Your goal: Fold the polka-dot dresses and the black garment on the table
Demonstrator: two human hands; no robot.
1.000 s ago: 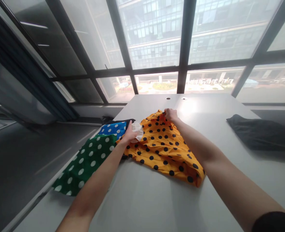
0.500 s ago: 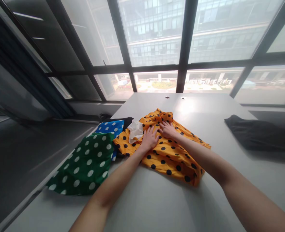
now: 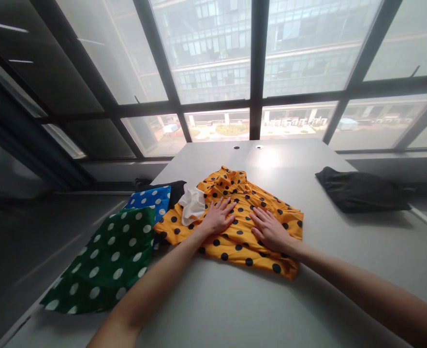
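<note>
An orange cloth with black dots (image 3: pixel 235 193) lies folded on the grey table (image 3: pixel 235 309). My left hand (image 3: pixel 217 217) rests flat on its middle, fingers spread. To the right, my right hand (image 3: pixel 269 231) presses flat on the same cloth near its front right part, fingers stretched out. A white piece of fabric (image 3: pixel 192 206) sticks out at the cloth's left edge, just left of my left hand.
A green cloth with white dots (image 3: pixel 111 261) hangs over the table's left edge. A blue dotted cloth (image 3: pixel 150 198) and a black one lie behind it. A dark folded garment (image 3: pixel 358 191) sits at the right. Large windows stand beyond the table's far edge.
Both hands let go of the orange cloth's far edge and white piece, came nearer and now lie flat on it. The right hand slid to the right and toward me.
</note>
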